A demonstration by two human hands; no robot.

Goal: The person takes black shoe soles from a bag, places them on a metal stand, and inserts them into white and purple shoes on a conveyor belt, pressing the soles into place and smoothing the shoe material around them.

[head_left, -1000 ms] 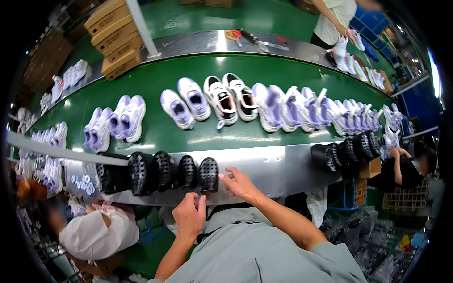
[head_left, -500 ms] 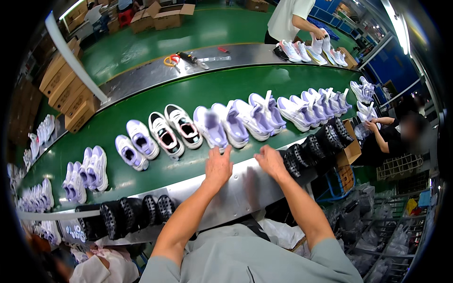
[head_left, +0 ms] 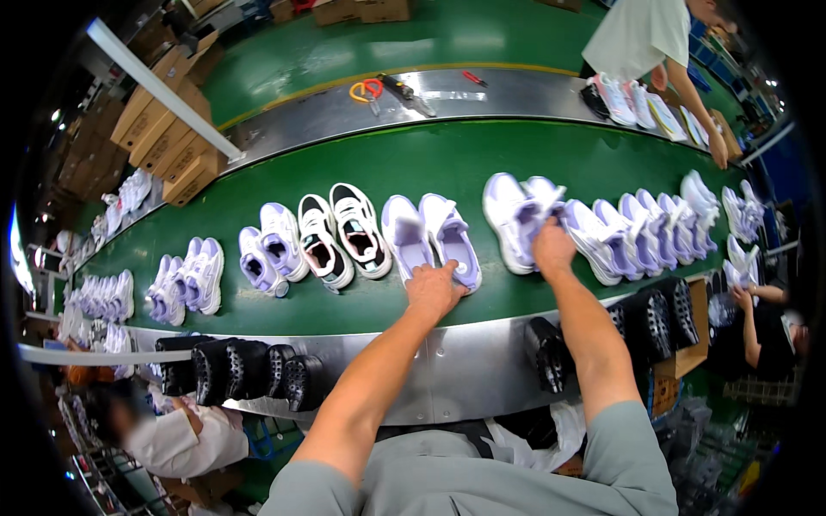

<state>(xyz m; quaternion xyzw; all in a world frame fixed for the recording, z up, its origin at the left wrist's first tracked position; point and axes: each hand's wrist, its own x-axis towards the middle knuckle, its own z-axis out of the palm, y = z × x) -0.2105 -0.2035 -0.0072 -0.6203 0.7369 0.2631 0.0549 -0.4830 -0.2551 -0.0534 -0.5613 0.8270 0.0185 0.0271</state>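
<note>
My left hand [head_left: 433, 291] reaches over the heels of two white-and-lilac sneakers standing side by side, the left sneaker [head_left: 401, 225] and the right sneaker [head_left: 454, 225]. Its fingers are bent around the adjoining heel edges. Farther right, my right hand [head_left: 553, 246] grips the heel side of a white-and-lilac sneaker [head_left: 542, 194] with its tongue pulled up. Against that one stands its mate [head_left: 505, 215], toe pointing away from me. The right fingertips are partly hidden behind the shoe's collar.
Black-and-white sneakers [head_left: 360, 230] stand left of the held ones, and a lilac row [head_left: 641, 230] stretches right. Studded black blocks [head_left: 249, 371] line the metal ledge [head_left: 430, 353]. Orange-handled scissors [head_left: 366, 89] lie on the far ledge. Co-workers stand far right, right and lower left.
Both hands have gone forward onto sneakers. The pair at my right hand has shifted right, widening the gap to the left hand's pair. The view has turned, and the co-worker across has leaned right.
</note>
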